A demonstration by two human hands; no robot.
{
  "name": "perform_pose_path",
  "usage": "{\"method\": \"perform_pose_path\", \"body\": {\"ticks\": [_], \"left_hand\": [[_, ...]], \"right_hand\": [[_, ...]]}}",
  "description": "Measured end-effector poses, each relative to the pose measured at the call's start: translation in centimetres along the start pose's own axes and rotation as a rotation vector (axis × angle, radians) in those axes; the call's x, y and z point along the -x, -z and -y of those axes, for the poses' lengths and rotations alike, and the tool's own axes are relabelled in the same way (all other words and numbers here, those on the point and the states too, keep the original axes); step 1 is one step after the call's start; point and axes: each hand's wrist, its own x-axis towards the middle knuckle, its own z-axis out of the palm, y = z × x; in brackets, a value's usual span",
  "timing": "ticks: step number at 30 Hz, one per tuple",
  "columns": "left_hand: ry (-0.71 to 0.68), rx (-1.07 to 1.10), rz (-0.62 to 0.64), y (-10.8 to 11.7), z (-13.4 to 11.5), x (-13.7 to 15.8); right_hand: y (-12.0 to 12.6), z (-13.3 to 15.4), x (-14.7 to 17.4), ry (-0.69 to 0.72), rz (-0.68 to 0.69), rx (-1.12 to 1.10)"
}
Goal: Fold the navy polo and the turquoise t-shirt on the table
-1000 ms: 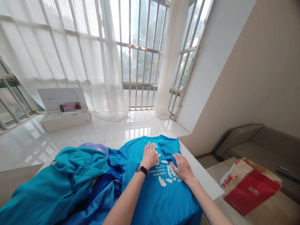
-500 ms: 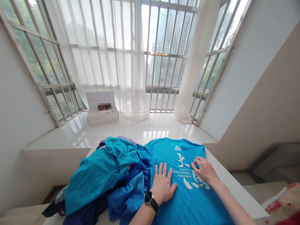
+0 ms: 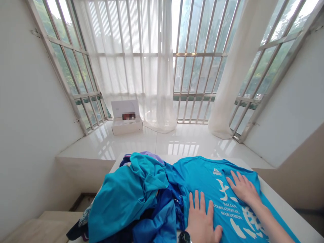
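A blue T-shirt [image 3: 202, 175] with white printed lettering lies spread on a white table, its neckline toward the window. My left hand [image 3: 202, 219] rests flat on the shirt's left part, fingers spread, a dark-strapped watch [image 3: 184, 237] at the wrist. Farther up on the right, my right hand [image 3: 244, 189] lies palm down on the chest area beside the print, fingers stretched out. Neither hand grips the fabric. Just left of the shirt is a heap of crumpled clothes [image 3: 126, 192] in teal, blue and dark navy. The shirt's lower part runs out of view.
Beyond the table is a glossy white window sill [image 3: 162, 143]. An open white box [image 3: 128, 126] stands on it at the left. Sheer white curtains [image 3: 134, 67] hang before the barred window. A wooden surface [image 3: 48, 226] shows at the lower left.
My right hand has gone from curled fingers over the print to lying flat, higher on the shirt. My left hand stays flat. The whole view has shifted, so things appear farther right.
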Motion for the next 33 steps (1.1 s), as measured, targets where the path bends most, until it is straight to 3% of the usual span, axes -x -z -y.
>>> {"method": "perform_pose_path", "body": {"ticks": [6, 9, 12, 15, 18, 21, 25, 33], "left_hand": [[-0.003, 0.021, 0.068, 1.1, -1.1, -1.5], [-0.033, -0.027, 0.061, 3.7, -1.3, -2.6], [-0.019, -0.203, -0.069, 7.4, -0.8, -3.8], [0.187, -0.432, -0.229, 11.1, 0.5, -5.0], [0.477, -0.575, -0.279, 13.4, 2.1, -5.9], [0.639, -0.589, -0.260, 13.9, 3.3, -6.6], [0.730, -0.551, -0.222, 13.1, 4.4, -7.3], [0.719, -0.571, -0.255, 11.8, 5.2, -7.2]], "right_hand": [[-0.8, -2.1, -1.7, 0.002, 0.011, 0.048], [-0.9, -2.8, -2.4, -0.002, 0.024, 0.057], [-1.0, -3.0, -2.6, -0.003, 0.019, 0.047], [-0.9, -2.8, -2.3, -0.010, 0.008, 0.043], [-0.7, -2.5, -1.9, -0.007, -0.028, 0.041], [-0.4, -2.1, -1.6, -0.008, -0.029, 0.041], [0.0, -1.8, -1.5, -0.016, -0.029, 0.049], [0.6, -1.6, -1.5, -0.023, 0.019, 0.056]]}}
